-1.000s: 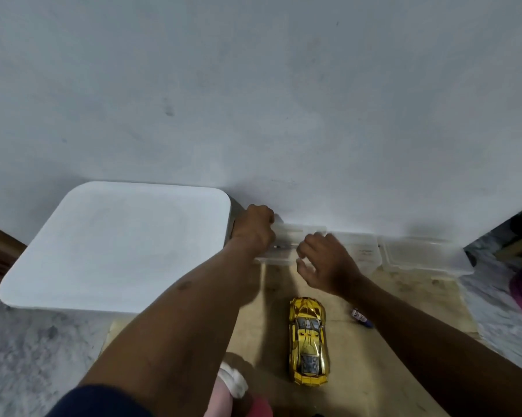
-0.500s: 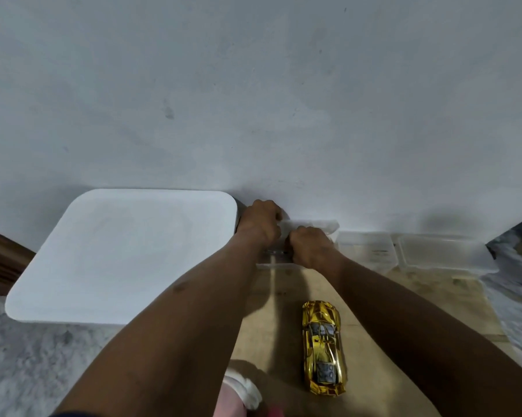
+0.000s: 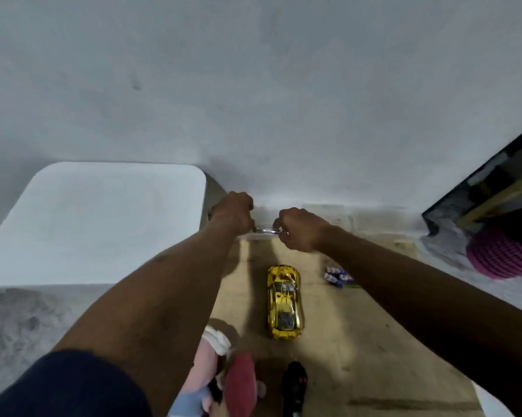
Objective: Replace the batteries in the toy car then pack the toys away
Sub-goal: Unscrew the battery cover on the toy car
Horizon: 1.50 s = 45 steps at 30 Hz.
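The car [image 3: 284, 302] lay on the board [image 3: 374, 341] below your hands, nearer you than both fists and roughly under the gap between them, its length running away from you toward the wall [image 3: 253, 85]. It touched neither hand. The batteries [image 3: 338, 275] sat just right of the car, under your right forearm and apart from the hand.

Your left hand [image 3: 235, 212] was curled into a fist against the foot of the wall, knuckles up, arm stretched straight out from the dark sleeve [image 3: 67, 386]. Your right hand [image 3: 301, 230] was also closed, just right of the left. A thin shiny piece [image 3: 267, 231] bridged the two fists, each hand pinching an end; I cannot tell what it was.

Clear boxes [image 3: 374, 221] lined the wall beyond and right of your right hand. A white lid [image 3: 97, 224] lay left of your left arm. A soft toy [image 3: 220, 380] and a black object [image 3: 294, 386] lay near your left elbow, close to you.
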Motion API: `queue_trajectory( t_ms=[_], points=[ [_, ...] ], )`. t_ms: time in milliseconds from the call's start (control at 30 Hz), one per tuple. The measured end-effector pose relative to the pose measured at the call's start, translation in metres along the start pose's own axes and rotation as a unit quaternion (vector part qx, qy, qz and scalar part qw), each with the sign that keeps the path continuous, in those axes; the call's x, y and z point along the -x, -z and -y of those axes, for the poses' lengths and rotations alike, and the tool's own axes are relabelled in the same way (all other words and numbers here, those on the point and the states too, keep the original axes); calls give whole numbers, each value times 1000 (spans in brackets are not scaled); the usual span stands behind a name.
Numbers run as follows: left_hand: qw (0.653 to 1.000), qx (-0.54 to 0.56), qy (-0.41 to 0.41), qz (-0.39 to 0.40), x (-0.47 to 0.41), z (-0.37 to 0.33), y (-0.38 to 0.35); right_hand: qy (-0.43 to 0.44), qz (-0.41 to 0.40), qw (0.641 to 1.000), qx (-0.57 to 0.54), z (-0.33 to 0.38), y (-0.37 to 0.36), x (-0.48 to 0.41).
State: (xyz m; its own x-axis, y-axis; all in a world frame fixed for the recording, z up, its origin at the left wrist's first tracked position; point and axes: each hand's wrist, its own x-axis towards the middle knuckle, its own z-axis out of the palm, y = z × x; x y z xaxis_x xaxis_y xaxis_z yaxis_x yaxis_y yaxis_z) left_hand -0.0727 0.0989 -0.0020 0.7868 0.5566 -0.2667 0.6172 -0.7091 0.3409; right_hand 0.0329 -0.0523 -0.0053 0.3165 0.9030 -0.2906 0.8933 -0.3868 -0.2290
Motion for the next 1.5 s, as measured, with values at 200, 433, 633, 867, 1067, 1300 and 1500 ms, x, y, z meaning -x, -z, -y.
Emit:
queue_trajectory(
  t_ms=[200,433,633,867,1067,1300,1500],
  points=[
    [1000,5,-10,-27,56,-31,-24,-85,55,995,2,-25,35,40],
    [991,23,18,131,102,-61,-87,-139,-6,989,-41,-34,30,62],
    [991,14,41,128,114,-74,-116,-139,-18,988,-70,-34,15,64],
    [973,124,-15,193,116,-62,-88,-141,-47,983,-109,-31,17,76],
    [934,319,42,154,120,-44,-69,-153,-70,976,-138,-28,30,83],
    [906,411,25,98,135,-38,-42,-140,-84,970,-180,-13,40,85],
    [865,489,64,87,140,-38,-26,-133,-134,940,-285,9,57,86]
  ],
)
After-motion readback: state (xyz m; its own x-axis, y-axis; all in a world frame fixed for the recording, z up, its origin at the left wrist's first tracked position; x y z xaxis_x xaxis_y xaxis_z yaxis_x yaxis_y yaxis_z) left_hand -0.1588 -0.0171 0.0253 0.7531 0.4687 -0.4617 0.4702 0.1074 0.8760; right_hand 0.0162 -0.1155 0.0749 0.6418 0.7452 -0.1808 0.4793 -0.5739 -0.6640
